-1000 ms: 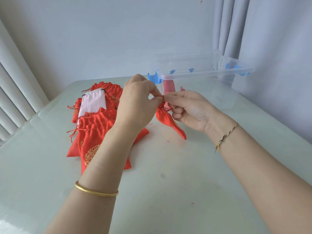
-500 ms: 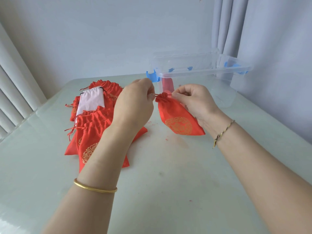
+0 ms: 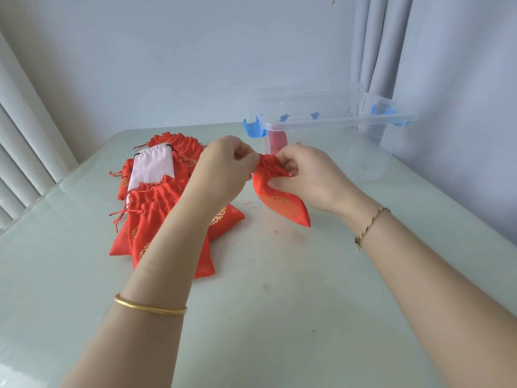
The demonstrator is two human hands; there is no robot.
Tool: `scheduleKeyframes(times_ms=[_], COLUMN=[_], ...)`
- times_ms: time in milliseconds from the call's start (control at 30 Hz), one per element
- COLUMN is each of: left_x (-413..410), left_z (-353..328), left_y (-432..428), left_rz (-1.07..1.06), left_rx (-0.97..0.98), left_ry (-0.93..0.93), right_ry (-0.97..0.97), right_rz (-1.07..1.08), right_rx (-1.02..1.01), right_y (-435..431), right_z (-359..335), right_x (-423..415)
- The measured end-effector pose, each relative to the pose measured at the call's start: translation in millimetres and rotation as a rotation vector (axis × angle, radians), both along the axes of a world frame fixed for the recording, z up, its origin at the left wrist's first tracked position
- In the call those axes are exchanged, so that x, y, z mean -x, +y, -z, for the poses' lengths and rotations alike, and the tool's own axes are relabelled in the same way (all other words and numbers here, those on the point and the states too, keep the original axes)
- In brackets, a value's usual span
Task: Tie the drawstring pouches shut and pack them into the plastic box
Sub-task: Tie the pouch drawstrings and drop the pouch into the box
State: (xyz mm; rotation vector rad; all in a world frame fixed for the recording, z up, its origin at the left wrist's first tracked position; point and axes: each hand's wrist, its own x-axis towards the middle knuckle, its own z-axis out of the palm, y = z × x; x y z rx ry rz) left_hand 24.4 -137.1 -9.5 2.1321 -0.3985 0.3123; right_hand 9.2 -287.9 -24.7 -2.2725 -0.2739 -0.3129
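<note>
Both grips close on one red drawstring pouch (image 3: pixel 282 203): the left hand (image 3: pixel 223 166) pinches its gathered neck, and the right hand (image 3: pixel 307 180) curls round that neck from the opposite side. The pouch's lower end sits at or near the bench (image 3: pixel 279 303).

Judgement: tying is in hand, knot not confirmed. The clear plastic box (image 3: pixel 335 122), at 1 o'clock from the pouch, shows one red item inside, probably a packed pouch. A pile of red pouches (image 3: pixel 156 214) and one white pouch (image 3: pixel 152 169) lie at 9 o'clock, so most of the work appears to remain.

Gold emblems mark the pouches. No writing or brand is legible.
</note>
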Motion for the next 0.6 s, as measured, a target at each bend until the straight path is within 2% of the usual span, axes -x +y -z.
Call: scheduleKeyframes(times_ms=[100,200,300,367,433,533,600], left_x=[1.4,-4.3,-12.9,-17.7,-21.9,-27.8,-31.0], left_z=[-4.5,-9.8,-17.1,-20.0,-20.8,-19.2,-16.4], left_y=[2.7,7.7,8.6,6.2,3.6,1.5,2.5], left_rz=[0.012,-0.025,-0.048,-0.046,-0.046,-0.044,-0.055], left_rx=[0.127,0.195,0.14,0.096,0.072,0.048,0.015], left_ry=[0.009,0.023,0.052,0.07,0.086,0.103,0.106], right_ry=[-0.017,-0.044,-0.237,-0.399,-0.469,-0.345,-0.21], right_rz=[0.0,0.034,0.151,0.315,0.465,0.604,0.63], right_rx=[-0.037,-0.253,-0.381,-0.287,-0.153,0.047,0.092], right_y=[-5.6,-12.7,-18.6,-20.7,-22.2,-20.7,-18.3], right_z=[-10.8,-39.6,-82.3,-104.7,-116.4,-115.8,-106.5], right_x=[1.5,-2.6,-22.4,-42.0,-62.0,-84.7,-96.6])
